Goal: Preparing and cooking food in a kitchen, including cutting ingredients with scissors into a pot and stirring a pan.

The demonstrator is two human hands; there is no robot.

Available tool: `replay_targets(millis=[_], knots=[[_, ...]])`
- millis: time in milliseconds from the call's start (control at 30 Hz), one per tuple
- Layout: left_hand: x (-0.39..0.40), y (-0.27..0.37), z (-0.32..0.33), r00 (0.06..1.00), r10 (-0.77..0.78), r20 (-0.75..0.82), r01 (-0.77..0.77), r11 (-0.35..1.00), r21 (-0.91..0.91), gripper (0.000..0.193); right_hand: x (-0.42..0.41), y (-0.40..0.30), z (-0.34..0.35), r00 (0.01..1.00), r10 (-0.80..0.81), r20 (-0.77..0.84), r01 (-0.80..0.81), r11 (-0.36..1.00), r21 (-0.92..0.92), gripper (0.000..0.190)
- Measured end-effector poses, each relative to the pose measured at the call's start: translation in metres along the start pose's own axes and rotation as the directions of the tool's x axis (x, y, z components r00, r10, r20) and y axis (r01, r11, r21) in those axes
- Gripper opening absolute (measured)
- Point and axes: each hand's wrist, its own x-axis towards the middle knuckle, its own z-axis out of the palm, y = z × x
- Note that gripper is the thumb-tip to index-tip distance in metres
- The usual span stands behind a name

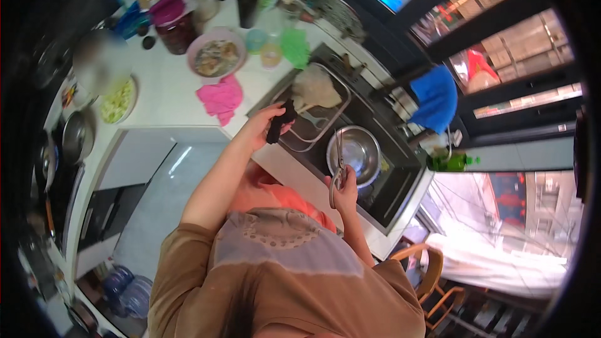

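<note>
My left hand [261, 127] grips a dark, crumpled strip [277, 127] over the sink's near edge; its material is unclear. In my right hand [346, 191] is a pair of metal scissors [339, 169], blades pointing away from me. Below the blades a steel bowl [369, 150] sits in the dark sink [399, 197]. Left of it, a wire rack [324, 127] spans the basin. A pale, translucent bag-like item [315, 86] lies on the rack, beyond my left hand.
On the white counter [159, 96] are a pink cloth [221, 98], a pink bowl of food [217, 56], a purple-lidded jar [173, 26] and a bowl of chopped greens [117, 102]. A green cloth [296, 47] lies behind the sink. Right of it stand a blue cloth [433, 98] and a green bottle [448, 161].
</note>
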Motion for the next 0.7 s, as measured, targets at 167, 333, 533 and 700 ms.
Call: replay_targets(millis=[167,333,533,700], knots=[[-0.063,0.065,-0.060,0.999,0.032,0.000,-0.030,0.937,-0.347,0.037,0.012,-0.064,0.058,0.946,-0.273,0.174,0.248,0.957,0.152,0.074],[-0.157,0.117,-0.112,0.966,0.253,-0.058,-0.256,0.891,-0.374,0.039,-0.002,-0.117,0.132,0.862,-0.420,0.284,0.292,0.869,0.400,0.071],[-0.265,0.167,-0.189,0.873,0.453,-0.184,-0.480,0.865,-0.148,0.037,-0.045,-0.199,0.216,0.749,-0.503,0.432,0.299,0.838,0.456,0.067],[-0.324,0.196,-0.263,0.753,0.476,-0.455,-0.527,0.850,0.017,0.034,-0.093,-0.262,0.281,0.660,-0.597,0.456,0.357,0.783,0.509,0.068]])
